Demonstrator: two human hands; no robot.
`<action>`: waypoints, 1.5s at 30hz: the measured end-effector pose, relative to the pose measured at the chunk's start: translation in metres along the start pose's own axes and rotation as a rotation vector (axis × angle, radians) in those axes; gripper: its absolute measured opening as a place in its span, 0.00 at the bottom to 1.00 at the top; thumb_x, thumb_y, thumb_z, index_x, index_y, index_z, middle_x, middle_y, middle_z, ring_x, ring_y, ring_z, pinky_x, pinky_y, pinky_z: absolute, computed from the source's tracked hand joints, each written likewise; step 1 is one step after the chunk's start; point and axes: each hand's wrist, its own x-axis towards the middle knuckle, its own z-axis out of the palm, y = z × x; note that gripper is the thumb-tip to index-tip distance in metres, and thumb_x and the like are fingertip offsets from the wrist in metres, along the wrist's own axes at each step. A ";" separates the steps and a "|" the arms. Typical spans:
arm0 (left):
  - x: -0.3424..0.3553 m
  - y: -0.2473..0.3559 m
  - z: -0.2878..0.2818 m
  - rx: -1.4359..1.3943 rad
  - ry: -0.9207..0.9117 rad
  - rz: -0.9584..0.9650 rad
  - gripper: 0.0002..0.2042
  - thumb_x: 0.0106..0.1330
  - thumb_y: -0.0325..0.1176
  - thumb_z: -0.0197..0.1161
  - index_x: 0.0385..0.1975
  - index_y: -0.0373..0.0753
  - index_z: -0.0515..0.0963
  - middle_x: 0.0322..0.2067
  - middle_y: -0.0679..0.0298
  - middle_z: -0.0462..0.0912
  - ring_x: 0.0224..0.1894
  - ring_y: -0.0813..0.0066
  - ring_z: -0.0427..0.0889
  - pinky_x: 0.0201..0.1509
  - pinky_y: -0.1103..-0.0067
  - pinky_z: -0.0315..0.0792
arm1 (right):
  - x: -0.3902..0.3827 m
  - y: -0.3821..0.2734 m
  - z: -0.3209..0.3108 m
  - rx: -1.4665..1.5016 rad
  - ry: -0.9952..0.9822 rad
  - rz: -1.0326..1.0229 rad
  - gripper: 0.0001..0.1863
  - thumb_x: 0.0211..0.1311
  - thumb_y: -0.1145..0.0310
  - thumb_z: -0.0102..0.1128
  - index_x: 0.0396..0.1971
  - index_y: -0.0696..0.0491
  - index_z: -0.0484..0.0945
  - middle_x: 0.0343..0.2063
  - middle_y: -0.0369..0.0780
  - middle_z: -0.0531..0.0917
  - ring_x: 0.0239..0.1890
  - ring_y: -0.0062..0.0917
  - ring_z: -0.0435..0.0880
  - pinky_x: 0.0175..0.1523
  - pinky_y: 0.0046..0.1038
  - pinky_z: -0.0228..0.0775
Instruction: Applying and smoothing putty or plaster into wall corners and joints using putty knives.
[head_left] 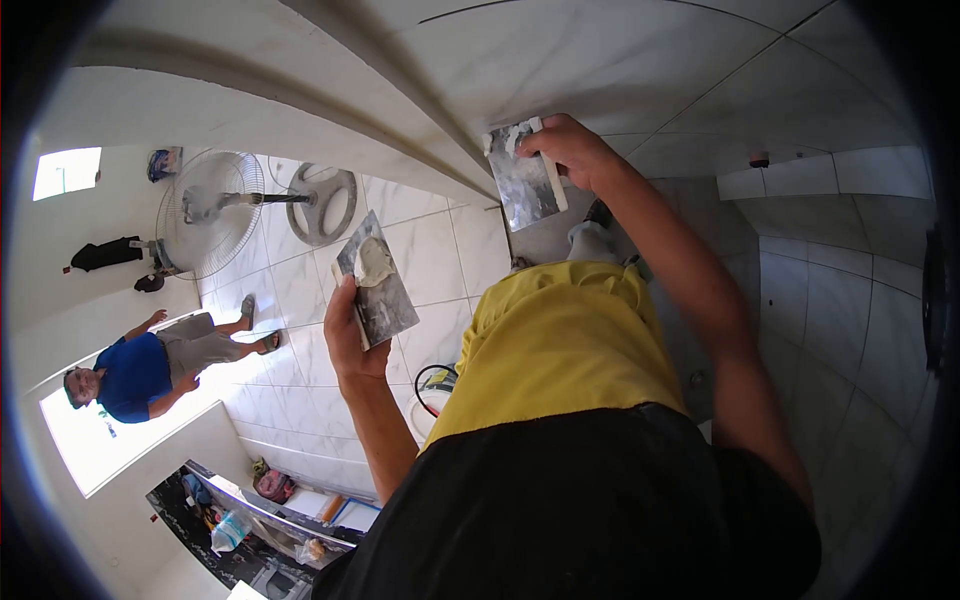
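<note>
My left hand [350,330] is closed on a rectangular metal plate [390,305] carrying a lump of white paste [372,262]. My right hand [572,150] is closed around a wide metal scraper [527,190] with a pale strip along its right edge and white paste smears near the top. The scraper is beside a white wall edge [420,110], above and right of the plate; I cannot tell whether it touches the wall. Below my hands are my yellow shorts and dark shirt.
A standing fan [215,215] is on the left by a person [140,370] in a blue top. A bucket [425,410] with a black handle sits by my left leg. A cluttered dark shelf [180,490] is at lower left. Tiled walls [840,310] enclose my right side.
</note>
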 end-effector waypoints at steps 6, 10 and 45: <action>0.000 0.001 -0.002 0.019 -0.015 0.004 0.16 0.68 0.33 0.48 0.50 0.29 0.69 0.43 0.55 0.79 0.43 0.66 0.81 0.47 0.72 0.77 | 0.051 0.034 0.011 -0.073 0.007 0.056 0.14 0.44 0.75 0.59 0.36 0.55 0.78 0.32 0.39 0.80 0.35 0.28 0.80 0.37 0.33 0.73; -0.001 0.000 0.000 0.009 0.004 0.003 0.16 0.68 0.33 0.47 0.50 0.29 0.69 0.43 0.55 0.79 0.43 0.66 0.81 0.47 0.71 0.77 | 0.069 0.041 0.014 -0.129 0.042 0.086 0.14 0.43 0.75 0.59 0.35 0.55 0.78 0.32 0.39 0.80 0.34 0.28 0.80 0.37 0.35 0.72; 0.001 -0.001 -0.003 0.009 0.049 -0.005 0.16 0.68 0.34 0.48 0.50 0.30 0.69 0.43 0.56 0.79 0.42 0.67 0.81 0.46 0.72 0.77 | 0.070 0.052 0.022 -0.022 0.061 0.139 0.13 0.45 0.74 0.60 0.35 0.55 0.78 0.30 0.39 0.80 0.33 0.27 0.80 0.37 0.33 0.74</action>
